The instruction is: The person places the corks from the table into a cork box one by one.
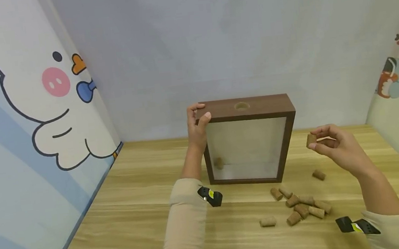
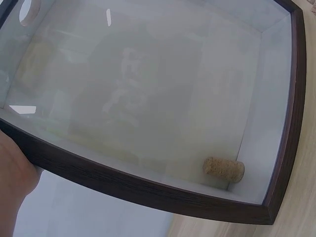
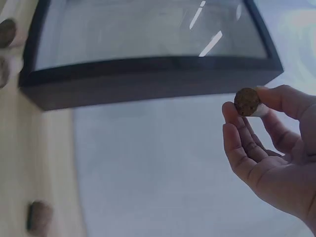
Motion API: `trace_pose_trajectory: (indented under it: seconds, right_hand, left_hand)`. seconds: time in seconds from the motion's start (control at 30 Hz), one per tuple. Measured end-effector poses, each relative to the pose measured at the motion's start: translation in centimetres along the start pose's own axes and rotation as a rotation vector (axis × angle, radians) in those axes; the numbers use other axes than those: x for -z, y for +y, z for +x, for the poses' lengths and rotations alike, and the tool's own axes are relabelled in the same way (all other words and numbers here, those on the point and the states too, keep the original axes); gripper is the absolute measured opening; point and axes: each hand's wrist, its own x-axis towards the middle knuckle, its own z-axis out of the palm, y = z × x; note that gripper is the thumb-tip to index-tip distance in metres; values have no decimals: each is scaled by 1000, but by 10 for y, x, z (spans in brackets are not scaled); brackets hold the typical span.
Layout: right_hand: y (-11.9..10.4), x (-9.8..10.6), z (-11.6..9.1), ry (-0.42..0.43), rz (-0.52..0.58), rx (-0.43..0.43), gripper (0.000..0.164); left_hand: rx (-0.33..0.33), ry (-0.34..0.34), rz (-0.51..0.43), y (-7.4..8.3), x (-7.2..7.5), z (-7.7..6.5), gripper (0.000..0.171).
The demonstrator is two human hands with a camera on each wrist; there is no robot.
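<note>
In the head view the left hand (image 1: 197,128) grips the box (image 1: 268,104) at its top left corner, and the right hand (image 1: 338,148) pinches a near-upright cork (image 1: 311,140) right of and below the round hole (image 1: 242,106); the left wrist view shows a second cork (image 2: 223,169) inside; the right wrist view, the pinched cork's round end.

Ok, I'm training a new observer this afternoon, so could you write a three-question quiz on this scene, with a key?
1. Multiple choice: what does the right hand hold? a) a pen b) a cork c) a cup
2. True or false: in the head view, the left hand grips the box at its lower right corner.
3. Short answer: in the head view, near which lower corner is the cork inside the box?

Key:
1. b
2. False; it grips the upper left corner.
3. The left one.
</note>
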Motion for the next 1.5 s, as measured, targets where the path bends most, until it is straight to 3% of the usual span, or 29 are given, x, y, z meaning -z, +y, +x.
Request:
trace_pose_trajectory:
  seconds: [0.17, 0.27, 0.37, 0.57, 0.77, 1.03, 1.3, 1.5]
  right_hand:
    - [-28, -9, 6, 110, 213, 76, 28]
    - [-41, -16, 11, 194, 386, 170, 29]
    - [-53, -21, 16, 258, 477, 258, 29]
    - [-76, -26, 28, 318, 500, 347, 31]
    - [-98, -30, 40, 256, 484, 377, 35]
    - [-118, -38, 64, 167, 412, 294, 30]
    - [-128, -48, 91, 49, 164, 7, 34]
    - [-134, -58, 112, -26, 95, -85, 36]
  left_hand:
    - [-5, -11, -2, -1, 1, -1, 50]
    - [4, -7, 5, -1, 2, -2, 51]
    - [12, -4, 5, 1, 3, -2, 52]
    - [-24, -15, -24, 3, 1, 0, 46]
    - [-13, -14, -21, 2, 0, -1, 47]
    - [0, -2, 0, 4, 2, 0, 49]
    - [4, -14, -24, 3, 4, -3, 46]
    - [15, -7, -28, 8, 3, -3, 43]
